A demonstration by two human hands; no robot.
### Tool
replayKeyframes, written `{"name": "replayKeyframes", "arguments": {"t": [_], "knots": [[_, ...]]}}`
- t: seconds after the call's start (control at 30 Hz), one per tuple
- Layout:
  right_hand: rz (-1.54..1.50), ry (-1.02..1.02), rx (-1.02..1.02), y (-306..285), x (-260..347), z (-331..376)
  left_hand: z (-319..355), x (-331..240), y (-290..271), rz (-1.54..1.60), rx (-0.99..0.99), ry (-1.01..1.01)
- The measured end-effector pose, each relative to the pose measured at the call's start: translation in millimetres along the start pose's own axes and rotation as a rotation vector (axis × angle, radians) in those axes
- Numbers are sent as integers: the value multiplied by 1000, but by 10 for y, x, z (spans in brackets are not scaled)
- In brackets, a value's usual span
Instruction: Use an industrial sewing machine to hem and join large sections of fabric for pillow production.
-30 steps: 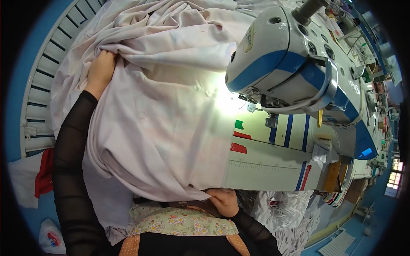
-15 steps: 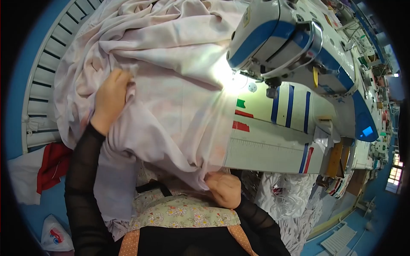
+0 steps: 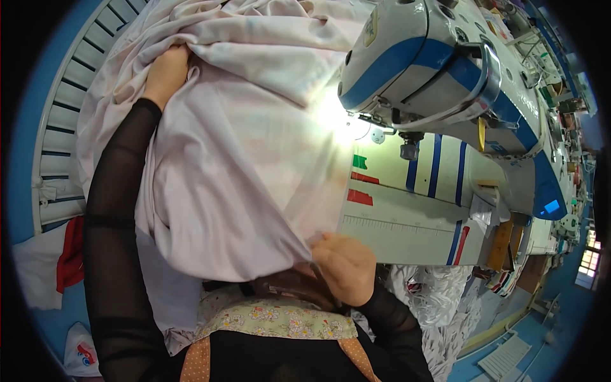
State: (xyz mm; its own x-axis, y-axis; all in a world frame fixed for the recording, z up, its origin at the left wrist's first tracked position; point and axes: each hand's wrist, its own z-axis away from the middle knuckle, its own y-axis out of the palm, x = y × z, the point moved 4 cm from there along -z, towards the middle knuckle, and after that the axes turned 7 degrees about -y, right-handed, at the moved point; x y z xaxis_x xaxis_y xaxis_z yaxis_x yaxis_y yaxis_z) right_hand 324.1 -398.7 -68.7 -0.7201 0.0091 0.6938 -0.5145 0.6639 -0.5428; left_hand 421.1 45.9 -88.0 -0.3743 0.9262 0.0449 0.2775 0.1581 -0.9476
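A large pale pink fabric [image 3: 248, 146] spreads over the sewing table and hangs down toward my lap. My left hand [image 3: 168, 75] is closed on a bunched fold of it at the far left, fingertips tucked into the cloth. Close to my body, my right hand [image 3: 345, 267] pinches the fabric's near right edge, pulling it into taut creases. The white and blue sewing machine [image 3: 407, 70] stands to the right of the cloth, its lamp shining brightly on the fabric beside the needle area, where the glare hides detail.
The machine bed [image 3: 407, 235] carries a printed ruler and strips of blue, red and green tape. A slatted white rack [image 3: 60, 140] borders the left side. White fabric strips [image 3: 426, 299] hang below the table; a red and white cloth [image 3: 51, 261] lies low at left.
My left hand has moved farther away, up the cloth. My right hand has shifted slightly right and up with the edge. The fabric between them is more spread out.
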Motion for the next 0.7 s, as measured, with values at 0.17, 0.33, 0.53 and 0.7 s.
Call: {"name": "replayKeyframes", "arguments": {"t": [0.17, 0.33, 0.53, 0.7], "knots": [[48, 42, 4, -57, -78, -116, 101, -338, -328, 571, 98, 74], [90, 86, 11, -184, -105, -66, 1367, -1322, -963, 592, 112, 487], [129, 28, 12, -173, -68, -45, 1363, -1079, -753, 274, -36, 131], [115, 31, 23, -195, -154, -162, 995, -1006, -533, 351, -47, 229]]}}
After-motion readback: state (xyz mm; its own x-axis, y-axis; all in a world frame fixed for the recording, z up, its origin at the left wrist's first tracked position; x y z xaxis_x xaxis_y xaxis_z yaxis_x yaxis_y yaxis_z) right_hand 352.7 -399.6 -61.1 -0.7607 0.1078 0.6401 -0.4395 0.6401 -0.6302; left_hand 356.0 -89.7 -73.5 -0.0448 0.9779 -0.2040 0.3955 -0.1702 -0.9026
